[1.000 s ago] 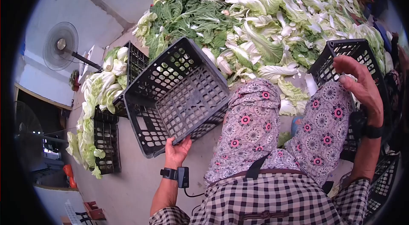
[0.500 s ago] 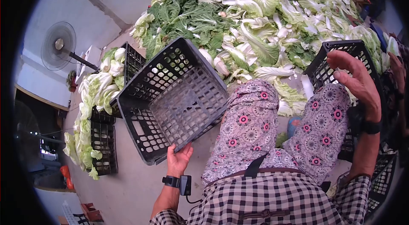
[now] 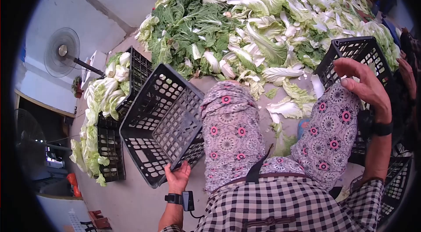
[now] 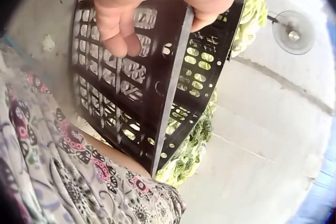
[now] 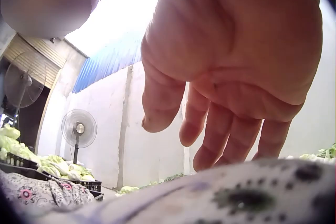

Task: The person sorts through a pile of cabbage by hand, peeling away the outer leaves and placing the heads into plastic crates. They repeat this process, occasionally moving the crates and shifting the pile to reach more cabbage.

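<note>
My left hand (image 3: 177, 178) grips the near rim of a black plastic crate (image 3: 173, 118). In the left wrist view the thumb goes over one side of the rim, and the fingers (image 4: 126, 43) curl down the slotted outer wall. The crate is tilted, its open side turned up toward me, beside my left knee. Only its lattice walls and floor show inside. Over my right knee hovers my right hand (image 3: 366, 83), holding nothing. Its fingers are loosely bent with the thumb apart, as the right wrist view also shows the palm (image 5: 247, 50) above the flowered trousers (image 5: 252, 192).
Ahead lies a big heap of cabbage leaves (image 3: 258, 25). At the left, cabbages (image 3: 107, 89) fill black crates (image 3: 112, 153) on the floor. Another black crate (image 3: 353, 52) stands by my right knee, with a person's hand (image 3: 408, 76) beyond it. A fan (image 3: 62, 50) stands far left.
The left hand has drawn the crate down and to the left, and it overlaps the left knee less. My left knee has swung left. The right hand has stayed nearly in place.
</note>
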The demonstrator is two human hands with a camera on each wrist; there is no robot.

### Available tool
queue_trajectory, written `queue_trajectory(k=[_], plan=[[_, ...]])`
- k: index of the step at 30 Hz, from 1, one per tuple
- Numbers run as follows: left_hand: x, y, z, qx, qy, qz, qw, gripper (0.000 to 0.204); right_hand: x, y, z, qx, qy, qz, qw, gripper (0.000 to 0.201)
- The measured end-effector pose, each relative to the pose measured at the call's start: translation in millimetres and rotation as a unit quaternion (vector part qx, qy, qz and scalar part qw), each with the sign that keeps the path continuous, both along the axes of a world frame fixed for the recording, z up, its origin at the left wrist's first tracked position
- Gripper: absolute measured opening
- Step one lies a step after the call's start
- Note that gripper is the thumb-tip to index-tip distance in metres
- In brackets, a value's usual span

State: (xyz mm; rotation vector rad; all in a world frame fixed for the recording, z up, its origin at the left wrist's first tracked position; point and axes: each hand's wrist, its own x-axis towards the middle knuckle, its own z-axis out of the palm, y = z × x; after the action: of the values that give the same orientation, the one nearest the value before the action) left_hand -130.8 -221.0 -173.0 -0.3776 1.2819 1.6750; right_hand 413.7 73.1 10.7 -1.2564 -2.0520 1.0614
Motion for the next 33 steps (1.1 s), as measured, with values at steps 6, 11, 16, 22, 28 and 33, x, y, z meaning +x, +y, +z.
queue_trajectory(k=[6, 11, 16, 22, 28, 33], plan=[[-48, -20, -10, -0.076, 0.028, 0.041, 0.996, 0.065, 26, -21, -5, -0.017, -0.058, 0.005, 0.998, 0.063], [-43, -26, -1, -0.092, 0.074, -0.021, 0.993, 0.08, 11, -32, 1, -0.052, -0.066, -0.007, 0.996, 0.056], [-45, -28, -3, -0.081, 0.059, -0.025, 0.995, 0.081, 0, -25, -9, -0.017, -0.077, 0.026, 0.997, 0.057], [-43, -27, -2, -0.072, 0.04, 0.003, 0.997, 0.085, -7, -22, -12, -0.033, -0.079, 0.019, 0.996, 0.055], [-44, -16, 10, -0.082, -0.045, 0.074, 0.993, 0.091, -11, -21, -12, -0.019, -0.104, 0.014, 0.994, 0.049], [-35, -6, 8, -0.023, -0.053, 0.101, 0.993, 0.087, -15, -19, -12, -0.036, -0.089, 0.012, 0.995, 0.049]])
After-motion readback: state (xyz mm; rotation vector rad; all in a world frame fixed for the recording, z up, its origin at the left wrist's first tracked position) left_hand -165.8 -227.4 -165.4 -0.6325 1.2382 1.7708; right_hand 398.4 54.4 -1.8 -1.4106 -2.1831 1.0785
